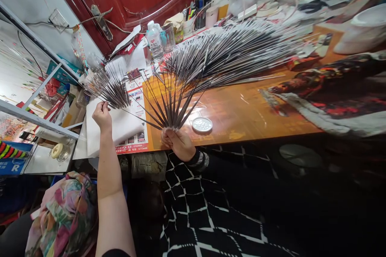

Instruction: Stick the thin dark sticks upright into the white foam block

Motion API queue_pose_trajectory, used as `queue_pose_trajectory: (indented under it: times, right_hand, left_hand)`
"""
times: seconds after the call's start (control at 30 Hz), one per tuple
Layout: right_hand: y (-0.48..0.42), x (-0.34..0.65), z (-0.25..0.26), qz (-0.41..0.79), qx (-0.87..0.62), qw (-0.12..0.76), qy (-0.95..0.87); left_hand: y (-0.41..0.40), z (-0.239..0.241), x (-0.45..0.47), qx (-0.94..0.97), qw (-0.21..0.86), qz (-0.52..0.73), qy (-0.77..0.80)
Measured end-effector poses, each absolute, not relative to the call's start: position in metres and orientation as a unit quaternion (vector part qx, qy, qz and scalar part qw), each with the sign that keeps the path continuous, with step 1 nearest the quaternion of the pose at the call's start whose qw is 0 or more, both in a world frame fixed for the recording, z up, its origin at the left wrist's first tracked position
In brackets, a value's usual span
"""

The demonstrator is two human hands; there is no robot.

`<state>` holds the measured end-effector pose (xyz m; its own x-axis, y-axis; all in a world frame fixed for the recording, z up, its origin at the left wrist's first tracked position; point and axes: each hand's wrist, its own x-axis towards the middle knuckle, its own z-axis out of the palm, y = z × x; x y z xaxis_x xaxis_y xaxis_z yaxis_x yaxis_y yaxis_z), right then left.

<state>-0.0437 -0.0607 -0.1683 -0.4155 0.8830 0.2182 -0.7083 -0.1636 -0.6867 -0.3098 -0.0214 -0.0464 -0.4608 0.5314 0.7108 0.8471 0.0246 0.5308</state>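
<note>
My right hand is closed around the base of a fan of dark tapered quills, their thin tips spreading up and outward. My left hand is pinched shut above a white foam sheet, at the near edge of a smaller pile of dark quills. The leftmost quill of the fan points toward its fingertips; I cannot make out what they hold. Beside my right hand lies a small round white dish on the orange tabletop.
A large heap of grey quills stretches across the table's back. Behind it stand a water bottle, a glass and tool cups. A white tub and dark stained cloth lie right. A metal frame rises left.
</note>
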Motion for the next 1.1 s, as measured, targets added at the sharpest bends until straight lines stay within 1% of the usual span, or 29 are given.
queue_pose_trajectory:
  times: [0.2,0.33,0.5,0.53,0.57,0.7,0.77,0.87,1.1]
  right_hand:
    - [-0.061,-0.045,-0.17,0.753,-0.124,0.525,-0.377]
    - [-0.06,-0.047,-0.171,0.75,-0.123,0.528,-0.378]
    - [-0.058,-0.048,-0.172,0.743,-0.124,0.53,-0.39]
    - [-0.058,-0.048,-0.172,0.741,-0.124,0.53,-0.393]
    - [-0.058,-0.048,-0.172,0.74,-0.125,0.531,-0.395]
    - [-0.06,-0.047,-0.171,0.739,-0.138,0.529,-0.395]
    - [-0.061,-0.047,-0.17,0.738,-0.149,0.525,-0.396]
    - [-0.062,-0.047,-0.168,0.736,-0.156,0.52,-0.404]
    - [-0.062,-0.047,-0.167,0.74,-0.167,0.509,-0.405]
  left_hand:
    - [-0.019,-0.064,-0.312,-0.462,0.131,-0.501,-0.72]
    - [-0.025,-0.063,-0.312,-0.463,0.12,-0.501,-0.721]
    - [-0.044,-0.05,-0.298,-0.486,0.162,-0.475,-0.716]
    - [-0.05,-0.049,-0.29,-0.498,0.148,-0.477,-0.709]
    - [-0.057,-0.048,-0.28,-0.517,0.108,-0.485,-0.697]
    - [-0.089,-0.049,-0.228,-0.597,-0.181,-0.513,-0.59]
    - [-0.101,-0.049,-0.207,-0.606,-0.256,-0.516,-0.548]
    - [-0.109,-0.047,-0.191,-0.612,-0.294,-0.523,-0.516]
    - [-0.112,-0.043,-0.186,-0.633,-0.284,-0.508,-0.511]
